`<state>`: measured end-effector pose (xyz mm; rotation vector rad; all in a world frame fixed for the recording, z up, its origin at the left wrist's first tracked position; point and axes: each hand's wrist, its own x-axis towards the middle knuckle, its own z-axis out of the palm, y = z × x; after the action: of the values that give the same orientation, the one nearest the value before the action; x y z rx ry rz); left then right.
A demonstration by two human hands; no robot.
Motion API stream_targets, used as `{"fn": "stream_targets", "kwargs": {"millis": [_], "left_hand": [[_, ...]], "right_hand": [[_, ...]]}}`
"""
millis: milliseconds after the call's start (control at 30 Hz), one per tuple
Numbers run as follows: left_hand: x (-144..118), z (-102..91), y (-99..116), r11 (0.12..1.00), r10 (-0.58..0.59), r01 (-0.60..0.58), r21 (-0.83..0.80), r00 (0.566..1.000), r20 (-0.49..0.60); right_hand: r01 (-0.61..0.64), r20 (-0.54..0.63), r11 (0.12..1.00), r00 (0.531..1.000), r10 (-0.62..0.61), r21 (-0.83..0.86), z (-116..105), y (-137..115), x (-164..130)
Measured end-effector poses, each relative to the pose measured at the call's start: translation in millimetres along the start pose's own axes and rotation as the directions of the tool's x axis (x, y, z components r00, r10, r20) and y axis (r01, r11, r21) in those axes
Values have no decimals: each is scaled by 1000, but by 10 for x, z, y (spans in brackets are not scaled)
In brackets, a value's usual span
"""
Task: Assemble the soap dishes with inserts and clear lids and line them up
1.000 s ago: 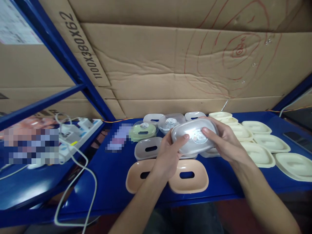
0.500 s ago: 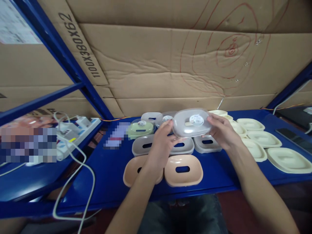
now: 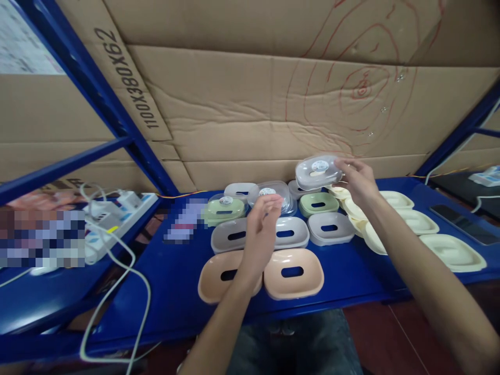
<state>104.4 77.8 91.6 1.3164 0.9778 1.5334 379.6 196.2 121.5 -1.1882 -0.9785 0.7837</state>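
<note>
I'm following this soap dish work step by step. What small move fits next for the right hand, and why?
Probably lower the grey lidded soap dish to the blue shelf. The right hand holds it alone in the air above the open green soap dish, near other lidded dishes; the left hand hangs open, empty.

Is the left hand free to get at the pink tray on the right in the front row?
Probably yes. The left hand is open and holds nothing, hovering just behind that pink tray, which lies uncovered at the shelf's front edge. The right hand holds the lidded grey box farther back.
</note>
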Motion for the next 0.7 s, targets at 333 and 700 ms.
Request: {"fn": "stream_targets", "kwargs": {"millis": [333, 700], "left_hand": [[-110, 70, -45, 884, 65, -166, 437, 969, 237], [-130, 69, -12, 854, 85, -194, 483, 967, 239]], "right_hand": [[-163, -8, 894, 984, 176, -417, 424, 439, 379], [73, 90, 536, 996, 6, -841, 277, 526, 505]]}}
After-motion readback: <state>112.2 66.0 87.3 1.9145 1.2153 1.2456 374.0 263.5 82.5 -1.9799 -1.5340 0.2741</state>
